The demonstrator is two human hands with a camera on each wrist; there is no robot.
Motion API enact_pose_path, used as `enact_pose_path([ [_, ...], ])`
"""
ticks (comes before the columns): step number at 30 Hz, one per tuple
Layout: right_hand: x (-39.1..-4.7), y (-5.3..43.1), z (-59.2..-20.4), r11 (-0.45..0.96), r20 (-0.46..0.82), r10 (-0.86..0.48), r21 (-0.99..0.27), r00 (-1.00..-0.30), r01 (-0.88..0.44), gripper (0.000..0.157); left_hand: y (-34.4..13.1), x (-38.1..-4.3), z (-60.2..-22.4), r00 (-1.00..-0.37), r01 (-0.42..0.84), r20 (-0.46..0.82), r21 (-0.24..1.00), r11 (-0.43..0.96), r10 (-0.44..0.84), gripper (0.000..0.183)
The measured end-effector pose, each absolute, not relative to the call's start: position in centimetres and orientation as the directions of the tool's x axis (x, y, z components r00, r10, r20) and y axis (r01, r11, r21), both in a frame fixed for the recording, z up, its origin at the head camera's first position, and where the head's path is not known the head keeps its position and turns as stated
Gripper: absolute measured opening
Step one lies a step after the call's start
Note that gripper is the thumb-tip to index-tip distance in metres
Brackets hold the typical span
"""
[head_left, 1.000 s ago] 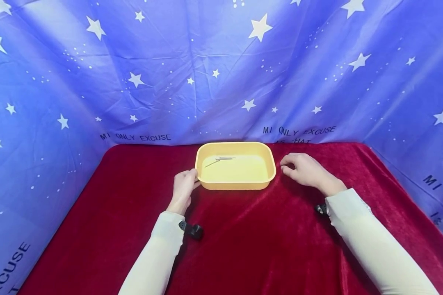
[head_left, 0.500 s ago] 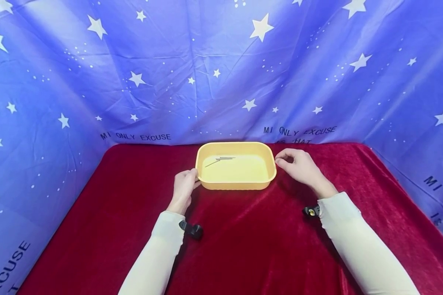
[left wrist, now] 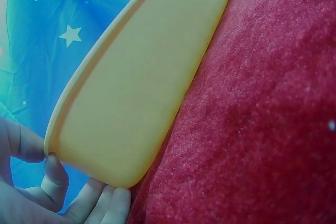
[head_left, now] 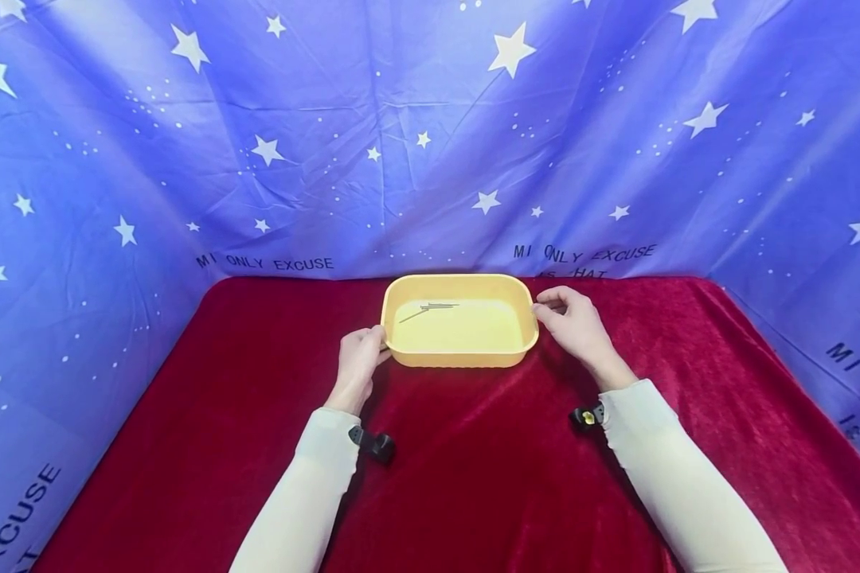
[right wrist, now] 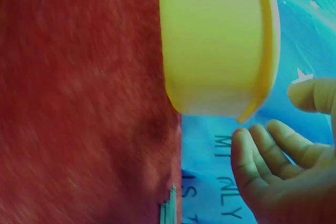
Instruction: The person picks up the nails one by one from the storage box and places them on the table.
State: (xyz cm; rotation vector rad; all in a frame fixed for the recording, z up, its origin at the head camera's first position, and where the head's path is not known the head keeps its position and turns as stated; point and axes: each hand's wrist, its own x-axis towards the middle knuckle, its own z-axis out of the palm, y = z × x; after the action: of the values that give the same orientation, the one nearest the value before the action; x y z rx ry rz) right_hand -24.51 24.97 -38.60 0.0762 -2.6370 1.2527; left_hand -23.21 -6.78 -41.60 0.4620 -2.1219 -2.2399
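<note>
Two hands flank a yellow rounded-rectangular tray [head_left: 466, 330], which stands rim upward near the far edge of a red velvet-covered desk [head_left: 459, 461]. A blue star-printed curtain [head_left: 430, 175] hangs close behind the tray and borders the desk on both sides. Thin grey nail-like rods [head_left: 440, 305] lie on the tray floor, left of the middle; they overlap, and their exact number cannot be made out. Pale sleeves [head_left: 294, 493] are cut off by the lower edge of the head view. In the right wrist view, narrow grey-green strips [right wrist: 168, 208] are cropped at the lower border and cannot be identified. The long axis of the tray runs left to right, parallel to the desk's far edge, one short end toward each hand. At the left end, the left hand [head_left: 356, 364] pinches the rim between thumb and a bent finger, other fingertips against the lower wall. At the right end, the right hand [head_left: 576, 325] has thumb and fingers parted just beside the rim and grasps nothing.
</note>
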Motion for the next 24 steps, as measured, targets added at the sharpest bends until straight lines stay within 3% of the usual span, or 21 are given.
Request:
enact_pose_path([
  [6,-24.5,24.4,-39.3,0.559,0.168,0.112,-0.825,-0.979,-0.078,0.036,-6.7,-23.2,-41.5,-0.958,-0.182,-0.193,0.981,-0.073,-0.211,0.016],
  [13,-24.3,24.0,-39.6,0.326,0.004,0.062,-0.945,-0.998,0.016,0.046,-6.8,-23.3,-41.7,-0.957,-0.179,-0.191,0.981,-0.077,-0.219,0.016],
  [24,-24.1,24.0,-40.4,0.235,-0.076,0.014,-0.969,-0.997,0.077,0.043,-6.7,-23.1,-41.5,-0.958,-0.174,-0.187,0.982,-0.078,-0.218,0.017],
])
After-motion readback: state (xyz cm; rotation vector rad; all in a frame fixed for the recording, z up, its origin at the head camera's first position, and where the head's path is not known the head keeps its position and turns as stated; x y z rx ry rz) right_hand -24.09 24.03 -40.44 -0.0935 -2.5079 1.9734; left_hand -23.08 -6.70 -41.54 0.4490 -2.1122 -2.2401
